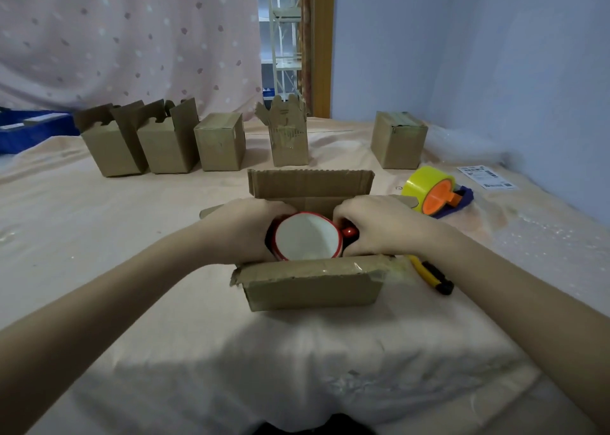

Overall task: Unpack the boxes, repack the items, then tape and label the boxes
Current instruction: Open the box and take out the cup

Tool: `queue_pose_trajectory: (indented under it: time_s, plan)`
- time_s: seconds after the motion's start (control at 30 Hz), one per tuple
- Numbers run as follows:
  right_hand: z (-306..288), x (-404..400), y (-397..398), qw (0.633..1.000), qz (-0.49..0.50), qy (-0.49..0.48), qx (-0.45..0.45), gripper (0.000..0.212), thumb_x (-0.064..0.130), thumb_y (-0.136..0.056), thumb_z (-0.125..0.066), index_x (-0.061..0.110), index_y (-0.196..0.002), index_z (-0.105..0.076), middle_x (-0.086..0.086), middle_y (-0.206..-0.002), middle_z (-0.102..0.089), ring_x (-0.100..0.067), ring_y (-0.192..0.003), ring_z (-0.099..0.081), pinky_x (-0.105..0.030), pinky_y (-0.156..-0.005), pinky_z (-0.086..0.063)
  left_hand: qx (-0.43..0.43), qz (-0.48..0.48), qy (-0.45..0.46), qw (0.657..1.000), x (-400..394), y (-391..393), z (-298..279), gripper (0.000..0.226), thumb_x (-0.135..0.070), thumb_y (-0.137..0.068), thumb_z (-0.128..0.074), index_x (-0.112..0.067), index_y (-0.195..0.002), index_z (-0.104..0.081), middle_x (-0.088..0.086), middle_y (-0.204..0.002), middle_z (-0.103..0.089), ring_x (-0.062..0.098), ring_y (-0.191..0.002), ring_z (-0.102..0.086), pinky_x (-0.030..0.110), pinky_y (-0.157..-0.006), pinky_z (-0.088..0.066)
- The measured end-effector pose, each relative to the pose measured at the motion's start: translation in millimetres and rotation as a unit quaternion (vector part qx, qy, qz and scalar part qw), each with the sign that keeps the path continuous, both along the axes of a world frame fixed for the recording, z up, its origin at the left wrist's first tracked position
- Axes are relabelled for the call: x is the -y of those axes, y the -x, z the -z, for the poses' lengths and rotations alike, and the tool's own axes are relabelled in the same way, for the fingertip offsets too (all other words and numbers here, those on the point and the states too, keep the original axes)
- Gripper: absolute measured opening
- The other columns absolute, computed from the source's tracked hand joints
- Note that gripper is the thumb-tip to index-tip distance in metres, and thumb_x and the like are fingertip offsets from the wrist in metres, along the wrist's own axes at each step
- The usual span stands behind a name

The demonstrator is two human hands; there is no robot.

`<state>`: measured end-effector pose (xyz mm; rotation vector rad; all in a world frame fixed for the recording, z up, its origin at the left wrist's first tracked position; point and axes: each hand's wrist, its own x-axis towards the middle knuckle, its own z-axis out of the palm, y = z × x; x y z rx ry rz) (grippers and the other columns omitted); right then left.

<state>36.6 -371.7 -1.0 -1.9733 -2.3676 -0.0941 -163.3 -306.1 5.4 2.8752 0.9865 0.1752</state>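
Gripping a red mug (308,236) from both sides, the person has it sitting in the mouth of the open box (310,286) at the centre of the frame, white inside facing up. Starting from the left, the left hand (246,228) wraps the mug's side with fingers curled down into the box; on the other side the right hand (376,221) curls round the handle end, where a red knob of the handle shows just under the fingers. Whether the mug is coming out or going in I cannot tell, but either way I would keep it level and move it straight up or down, since it nearly fills the opening and a tilt would jam the rim against the cardboard.

The near flap, with old tape along its fold, hangs outward toward the viewer, and the far flap stands upright behind the hands, so the way across those two edges is narrow; the side flaps lie low and out of the way.

Across the upper left to upper right runs a row of five smaller boxes (219,142), three with flaps up. Right of the working box a yellow knife (429,274) lies just beside its corner under the right forearm, and a tape dispenser (434,192) sits near a sheet of labels (487,177). The open cloth lower left looks the best place to set things down.
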Motion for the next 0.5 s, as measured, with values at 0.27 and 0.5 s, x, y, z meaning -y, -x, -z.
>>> queue_pose_trajectory:
  time_s: [0.27, 0.5]
  plan:
    - [-37.6, 12.1, -7.3, 0.983, -0.010, -0.040, -0.180, 0.051, 0.036, -0.069, -0.082, 0.023, -0.115, -0.065, 0.009, -0.104, -0.056, -0.009, -0.099, -0.050, -0.028, -0.084, -0.044, 0.188, 0.041, 0.135, 0.972, -8.0, 16.9, -20.6, 0.083, -0.018, -0.061, -0.088, -0.031, -0.132, -0.047, -0.017, -0.121, -0.060, 0.001, -0.113, -0.057, 0.015, -0.096, -0.045]
    - [-71.0, 12.9, -11.1, 0.963, -0.061, -0.071, -0.252, 0.052, 0.026, -0.069, -0.083, 0.018, -0.118, -0.068, 0.009, -0.110, -0.066, -0.007, -0.101, -0.058, -0.021, -0.088, -0.047, 0.256, 0.034, 0.191, 0.947, -9.4, 19.5, -55.2, 0.090, -0.031, -0.049, -0.081, -0.029, -0.133, -0.048, -0.017, -0.120, -0.059, 0.009, -0.113, -0.057, 0.025, -0.089, -0.051]
